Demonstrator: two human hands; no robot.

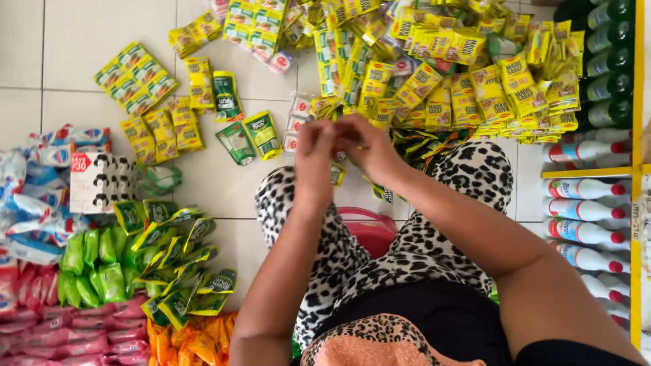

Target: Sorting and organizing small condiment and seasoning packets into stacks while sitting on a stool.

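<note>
Seated on a white tiled floor [74, 41], the person brings both hands together above the knees. The left hand [317, 150] and right hand [366, 146] meet fingertip to fingertip, fingers narrowed and pinched on something too small and hidden to make out. Just beyond the hands, on the far side, lies a big heap of yellow sachets [434, 61], with a few green sachets [247, 132] lying loose just left of it. Near left sit piled bright green packets [95, 268], pink packets [74, 332] and orange packets [193, 342]. At the right edge, a yellow shelf [636, 169] carries bottles with red caps [586, 207].
</note>
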